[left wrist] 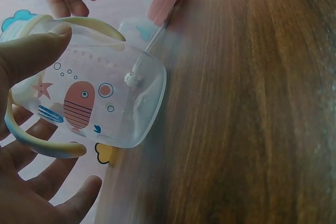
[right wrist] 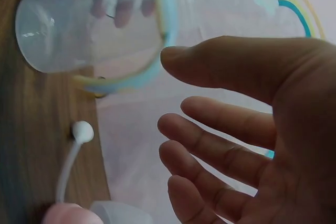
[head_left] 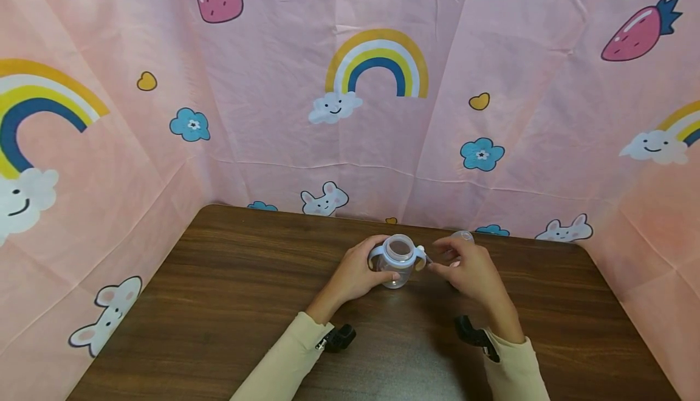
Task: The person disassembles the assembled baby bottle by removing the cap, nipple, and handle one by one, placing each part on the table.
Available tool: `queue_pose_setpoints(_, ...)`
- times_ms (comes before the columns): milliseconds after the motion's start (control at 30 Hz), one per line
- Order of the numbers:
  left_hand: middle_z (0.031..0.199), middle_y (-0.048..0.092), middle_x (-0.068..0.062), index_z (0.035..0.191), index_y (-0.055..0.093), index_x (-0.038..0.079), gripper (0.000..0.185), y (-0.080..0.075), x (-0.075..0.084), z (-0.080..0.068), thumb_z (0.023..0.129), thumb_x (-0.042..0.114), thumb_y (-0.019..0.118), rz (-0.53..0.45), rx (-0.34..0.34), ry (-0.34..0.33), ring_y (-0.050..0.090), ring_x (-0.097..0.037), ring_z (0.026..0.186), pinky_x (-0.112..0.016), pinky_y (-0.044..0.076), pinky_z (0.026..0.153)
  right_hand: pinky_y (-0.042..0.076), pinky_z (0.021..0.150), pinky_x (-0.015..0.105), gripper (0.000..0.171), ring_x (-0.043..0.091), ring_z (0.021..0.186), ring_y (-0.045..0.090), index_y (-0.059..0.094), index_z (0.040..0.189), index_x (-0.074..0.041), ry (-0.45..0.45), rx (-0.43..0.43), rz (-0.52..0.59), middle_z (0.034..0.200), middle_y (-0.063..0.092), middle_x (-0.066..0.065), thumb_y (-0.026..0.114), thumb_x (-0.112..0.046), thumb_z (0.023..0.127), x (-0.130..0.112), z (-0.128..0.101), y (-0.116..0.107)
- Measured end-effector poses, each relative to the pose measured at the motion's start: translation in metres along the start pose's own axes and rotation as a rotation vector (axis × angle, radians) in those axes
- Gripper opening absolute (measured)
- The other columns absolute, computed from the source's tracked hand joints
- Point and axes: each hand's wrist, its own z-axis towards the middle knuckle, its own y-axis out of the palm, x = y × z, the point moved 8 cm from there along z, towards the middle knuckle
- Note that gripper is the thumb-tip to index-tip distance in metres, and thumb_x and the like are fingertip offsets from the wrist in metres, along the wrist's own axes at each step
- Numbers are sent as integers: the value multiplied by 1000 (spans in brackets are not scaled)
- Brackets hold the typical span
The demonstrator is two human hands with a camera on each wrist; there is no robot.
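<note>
My left hand (head_left: pixel 358 270) grips a clear two-handled baby bottle (head_left: pixel 395 274) with an open mouth and blue-to-yellow handles. The thumb (left wrist: pixel 44 45) presses near its collar, and the fingers pass around the far side. In the left wrist view, sea-animal prints show on the bottle's wall, and its base is close to the wooden table. My right hand (head_left: pixel 470 267) is beside the right handle (right wrist: pixel 126 81), fingers apart and loosely bent, holding nothing. Just past it lies a pink lid (left wrist: pixel 164 2) with a thin straw (right wrist: pixel 65 174) that ends in a white ball (right wrist: pixel 83 132).
A clear dome-shaped cap (head_left: pixel 463 236) is behind the right hand, partly hidden by it. The brown wooden table (head_left: pixel 219 304) meets a pink printed cloth (head_left: pixel 273 115) at its back and sides. Dark wrist cameras (head_left: pixel 340 338) sit at both cuffs.
</note>
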Motion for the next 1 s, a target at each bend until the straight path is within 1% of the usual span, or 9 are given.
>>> queue_pose_setpoints(167,147,67,-8,154,59,11,77,0,0,0,88,22,97,-11,-5,4,63,-29,136,-57,47,116,64,83,50,36,30,94,77,77,120,1,-22,-36,52,108,79,13,92,-10,90,-1,3,14)
queue_pose_setpoints(367,146,68,-8,153,59,10,77,0,1,0,88,21,97,-4,-3,19,63,-29,134,-56,47,116,64,89,56,36,36,97,77,74,123,5,-30,-61,79,110,78,17,89,-3,91,-2,5,24)
queue_pose_setpoints(500,145,68,-8,153,59,11,77,0,0,1,88,21,97,-2,-2,17,63,-29,134,-56,47,116,64,89,56,37,35,97,77,74,125,4,-33,-61,58,110,78,17,88,-2,91,-2,6,28)
queue_pose_setpoints(733,147,67,-8,154,59,11,76,0,1,1,88,21,96,-18,-9,2,62,-30,136,-57,46,117,64,87,56,33,33,93,77,76,122,1,-49,-59,35,111,79,16,87,-1,91,-1,6,31)
queue_pose_setpoints(1000,146,68,-8,153,59,11,76,-1,1,0,88,22,97,-20,-8,5,63,-29,135,-57,46,117,64,86,57,30,34,92,78,77,120,2,-54,-58,20,111,79,18,86,1,92,0,6,32)
